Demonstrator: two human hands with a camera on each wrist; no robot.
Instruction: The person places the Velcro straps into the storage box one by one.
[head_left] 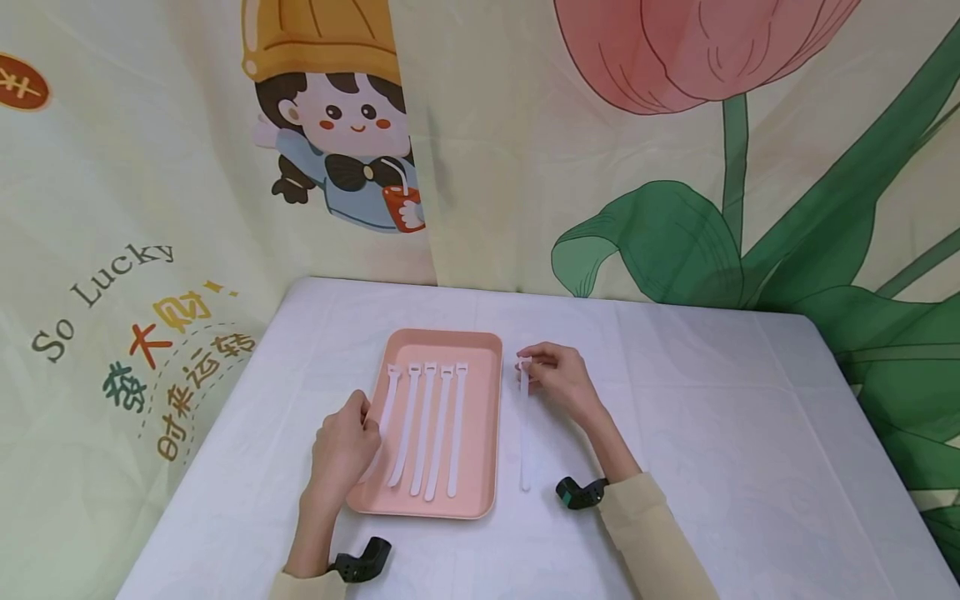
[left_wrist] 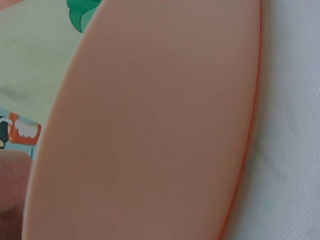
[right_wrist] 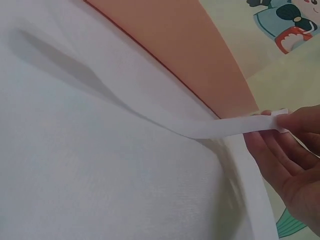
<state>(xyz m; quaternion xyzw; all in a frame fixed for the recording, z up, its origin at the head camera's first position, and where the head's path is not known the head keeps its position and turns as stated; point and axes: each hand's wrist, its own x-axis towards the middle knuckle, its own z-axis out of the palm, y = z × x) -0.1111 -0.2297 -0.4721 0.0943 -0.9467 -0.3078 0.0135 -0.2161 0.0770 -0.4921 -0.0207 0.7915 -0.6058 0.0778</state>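
My right hand (head_left: 558,375) pinches a white hook-and-loop cable tie (head_left: 525,433) by its slotted head, just right of the pink tray (head_left: 491,417). In the right wrist view, the tie (right_wrist: 230,129) runs from my thumb and fingers in a bend down toward the white cloth. My left hand (head_left: 345,442) grips the tray's left rim with curled fingers; in the left wrist view only part of that hand (left_wrist: 12,185) shows beside the tray wall (left_wrist: 150,120). Several more white ties (head_left: 427,433) lie side by side in the tray, heads toward the far end, the leftmost partly hidden by my left hand.
The tray stands on a table with a white cloth (head_left: 712,433). Behind the table hangs a printed curtain (head_left: 487,167) with a cartoon figure and a large flower. A black wrist camera (head_left: 581,493) sits on the right wrist and another (head_left: 363,560) on the left.
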